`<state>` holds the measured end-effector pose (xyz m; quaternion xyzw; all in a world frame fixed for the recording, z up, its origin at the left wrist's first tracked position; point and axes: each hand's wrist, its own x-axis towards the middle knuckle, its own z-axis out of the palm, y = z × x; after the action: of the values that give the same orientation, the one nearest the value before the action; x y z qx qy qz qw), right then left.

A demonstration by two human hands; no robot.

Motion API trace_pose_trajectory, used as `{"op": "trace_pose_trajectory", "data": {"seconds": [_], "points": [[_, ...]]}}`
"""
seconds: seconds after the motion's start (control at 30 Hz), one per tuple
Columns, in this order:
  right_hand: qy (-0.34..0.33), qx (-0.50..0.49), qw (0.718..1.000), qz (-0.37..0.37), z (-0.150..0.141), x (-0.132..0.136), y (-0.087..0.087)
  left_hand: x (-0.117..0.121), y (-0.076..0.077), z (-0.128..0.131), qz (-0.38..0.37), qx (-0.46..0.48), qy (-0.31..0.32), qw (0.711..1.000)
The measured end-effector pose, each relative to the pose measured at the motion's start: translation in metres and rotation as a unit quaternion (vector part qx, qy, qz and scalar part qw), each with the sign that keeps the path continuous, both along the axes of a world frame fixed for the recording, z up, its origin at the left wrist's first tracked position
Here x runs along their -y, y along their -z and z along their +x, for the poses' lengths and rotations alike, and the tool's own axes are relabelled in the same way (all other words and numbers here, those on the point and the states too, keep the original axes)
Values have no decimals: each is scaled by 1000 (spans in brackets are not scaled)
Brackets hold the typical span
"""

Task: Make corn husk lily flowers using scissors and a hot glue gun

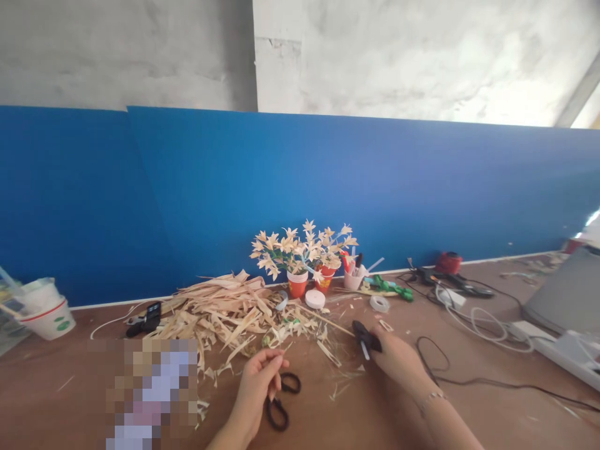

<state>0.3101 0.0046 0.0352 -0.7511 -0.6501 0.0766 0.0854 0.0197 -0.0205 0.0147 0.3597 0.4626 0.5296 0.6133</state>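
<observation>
My left hand [262, 381] is closed in a pinch, with a thin pale strip [287, 347] between thumb and forefinger. Just beneath and beside it lie black-handled scissors [278, 414], their blades hidden. My right hand [391, 350] is closed on a black glue gun [363, 337], though the fingers are largely hidden behind the wrist and tool. A pale stick [332, 322] lies near the gun's far end. Beyond the hands spreads a heap of dried husk strips [225, 306]. White husk flowers [304, 247] stand in red cups [297, 287] behind it.
A white tape roll [315, 299] and a clear tape roll [379, 304] lie behind my hands. A white cup of pens [352, 279] stands by the blue partition [328, 181]. Black cable [469, 380] and a power strip [557, 356] occupy the right. A paper cup [51, 322] stands left.
</observation>
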Motion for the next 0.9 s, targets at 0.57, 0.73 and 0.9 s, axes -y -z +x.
{"op": "trace_pose_trajectory", "data": {"seconds": [0.57, 0.73, 0.9], "points": [[40, -57, 997, 18, -4, -7, 7, 3, -3, 1, -34, 25, -10, 999], [-10, -36, 999, 14, 5, -6, 3, 3, -3, 1, -30, 21, -13, 999], [-22, -56, 998, 32, 16, -5, 5, 3, -4, 2, -35, -1, -10, 999]]}}
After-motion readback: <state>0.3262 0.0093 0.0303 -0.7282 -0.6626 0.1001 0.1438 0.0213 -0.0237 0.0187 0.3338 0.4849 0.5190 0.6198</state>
